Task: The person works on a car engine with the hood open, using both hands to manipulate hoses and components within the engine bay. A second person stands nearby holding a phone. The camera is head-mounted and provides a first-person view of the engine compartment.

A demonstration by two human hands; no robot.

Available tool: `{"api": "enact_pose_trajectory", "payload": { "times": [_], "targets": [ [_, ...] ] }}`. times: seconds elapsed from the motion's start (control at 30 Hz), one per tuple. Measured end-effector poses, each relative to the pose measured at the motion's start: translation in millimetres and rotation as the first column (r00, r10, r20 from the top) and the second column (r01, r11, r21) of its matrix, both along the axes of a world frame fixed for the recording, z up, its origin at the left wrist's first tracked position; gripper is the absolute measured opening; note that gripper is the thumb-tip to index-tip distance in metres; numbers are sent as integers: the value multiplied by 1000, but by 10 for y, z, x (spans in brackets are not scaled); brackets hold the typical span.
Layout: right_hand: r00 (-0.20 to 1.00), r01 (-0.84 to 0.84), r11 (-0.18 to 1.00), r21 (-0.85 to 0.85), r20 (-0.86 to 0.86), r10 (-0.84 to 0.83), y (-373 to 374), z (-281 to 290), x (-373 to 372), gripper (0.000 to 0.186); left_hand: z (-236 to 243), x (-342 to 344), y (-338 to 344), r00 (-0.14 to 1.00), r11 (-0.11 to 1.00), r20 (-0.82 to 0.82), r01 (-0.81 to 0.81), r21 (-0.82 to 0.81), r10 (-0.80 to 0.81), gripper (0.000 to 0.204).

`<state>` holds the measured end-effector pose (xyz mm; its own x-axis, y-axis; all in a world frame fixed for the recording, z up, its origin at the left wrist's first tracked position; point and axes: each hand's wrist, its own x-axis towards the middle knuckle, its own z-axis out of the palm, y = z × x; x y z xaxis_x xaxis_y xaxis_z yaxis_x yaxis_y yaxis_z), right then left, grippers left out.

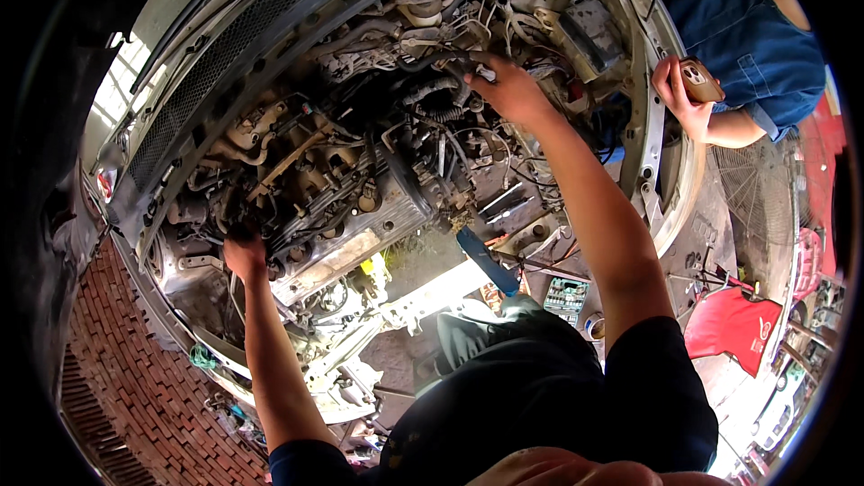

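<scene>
In the open engine bay of a car, my right hand (504, 90) is closed on a black hose (430, 61) toward the back of the bay, with a small pale piece at its fingers that I cannot make out. My left hand (245, 252) reaches down among dark parts at the left end of the engine (351, 216); its fingertips are lost in shadow. Below my right hand run thin cables and corrugated tubing. A long dark blue object (486, 261) lies across the front of the bay.
A co-worker in blue (738, 18) stands at the right, a phone (700, 81) in hand. Beyond the car are a fan (747, 189), a red cloth (724, 328) and a socket set (565, 297). A brick surface (126, 351) lies at lower left.
</scene>
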<state>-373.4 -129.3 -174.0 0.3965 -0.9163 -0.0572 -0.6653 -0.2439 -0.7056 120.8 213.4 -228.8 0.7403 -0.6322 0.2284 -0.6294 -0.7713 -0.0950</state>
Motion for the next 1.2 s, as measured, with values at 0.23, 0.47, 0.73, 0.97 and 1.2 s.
{"api": "enact_pose_trajectory", "payload": {
  "times": [0.23, 0.47, 0.73, 0.97, 1.2],
  "targets": [
    [986, -156, 966, -204, -97, 139, -464, -440, 137, 61, 40, -133, -101, 995, 987, 32, 97, -128, -93, 46],
    [982, -135, 962, -238, 100, 163, -190, -261, 121, 43, -54, 40, 119, 981, 975, 80, 183, -125, -174, 36],
    [988, -73, 848, -525, 76, 132, -195, -258, 121, 37, 26, -15, 29, 996, 991, 26, 83, -100, -81, 48],
    [955, 172, 978, -122, 263, -135, -223, -494, 92, 26, -22, 16, 52, 990, 985, 70, 132, -108, -125, 54],
    [737, -48, 756, 653, 534, -415, -280, -397, 220, 30, -65, 67, 78, 993, 992, 73, 99, -79, -94, 53]
  ]
}}
